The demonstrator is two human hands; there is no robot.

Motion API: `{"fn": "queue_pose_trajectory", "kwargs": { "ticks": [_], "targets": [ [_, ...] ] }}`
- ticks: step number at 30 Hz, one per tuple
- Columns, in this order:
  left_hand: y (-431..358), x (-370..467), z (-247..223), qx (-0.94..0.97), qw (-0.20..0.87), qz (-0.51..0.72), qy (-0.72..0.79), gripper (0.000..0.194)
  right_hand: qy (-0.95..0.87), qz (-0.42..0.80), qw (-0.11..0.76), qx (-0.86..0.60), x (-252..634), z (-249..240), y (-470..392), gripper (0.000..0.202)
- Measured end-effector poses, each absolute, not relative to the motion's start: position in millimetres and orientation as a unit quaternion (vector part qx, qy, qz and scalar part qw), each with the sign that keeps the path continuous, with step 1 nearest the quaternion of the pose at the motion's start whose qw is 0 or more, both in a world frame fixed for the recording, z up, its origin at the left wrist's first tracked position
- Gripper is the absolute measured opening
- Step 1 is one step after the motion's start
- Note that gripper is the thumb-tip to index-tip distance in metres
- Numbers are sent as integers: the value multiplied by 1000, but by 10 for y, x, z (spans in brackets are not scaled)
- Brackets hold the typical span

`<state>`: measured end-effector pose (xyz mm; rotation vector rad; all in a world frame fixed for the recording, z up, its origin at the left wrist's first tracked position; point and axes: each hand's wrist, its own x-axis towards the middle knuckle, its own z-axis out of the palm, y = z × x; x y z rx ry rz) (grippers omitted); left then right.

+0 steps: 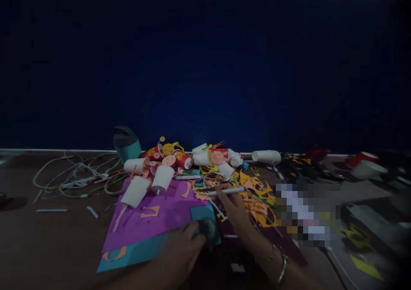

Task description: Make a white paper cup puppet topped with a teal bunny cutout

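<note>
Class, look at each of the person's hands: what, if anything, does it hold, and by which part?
The right hand holds a white marker near its middle, in the fingertips. The left hand presses a dark round object on teal paper, fingers at its left edge.

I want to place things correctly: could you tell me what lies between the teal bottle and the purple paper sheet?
In the head view, white paper cups lie between the teal bottle and the purple paper sheet.

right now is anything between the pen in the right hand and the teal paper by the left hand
Nothing visible blocks it. The right hand holds the pen just above the teal paper, which the left hand presses down beside a dark round thing.
</note>
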<state>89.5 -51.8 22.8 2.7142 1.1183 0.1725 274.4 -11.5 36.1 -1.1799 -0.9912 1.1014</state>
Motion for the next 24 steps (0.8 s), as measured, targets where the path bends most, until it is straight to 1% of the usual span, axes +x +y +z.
{"fn": "queue_pose_trajectory", "kwargs": {
  "ticks": [4, 6, 11, 15, 17, 19, 24],
  "targets": [
    [-517, 899, 228, 925, 103, 49, 362, 23, -365, 545, 595, -465, 2790, 448, -90, 27],
    [-522, 908, 224, 927, 95, 47, 359, 25, -389, 554, 567, -470, 2822, 495, -79, 24],
    [-553, 950, 224, 936, 86, 14, 341, 25, -535, 476, 443, -539, 2823, 562, -36, 13],
    [-575, 1000, 252, 925, 70, -6, 373, 41, -580, 467, 382, -547, 2752, 566, 29, 6],
    [-586, 1044, 278, 917, 70, -46, 389, 45, -596, 457, 369, -548, 2723, 573, 55, 6],
    [-599, 1104, 302, 912, 71, -75, 396, 41, -606, 449, 365, -546, 2704, 581, 73, 7],
    [-653, 1302, 343, 907, 62, -73, 410, 37, -638, 444, 317, -543, 2679, 579, 90, 7]
  ]
}}
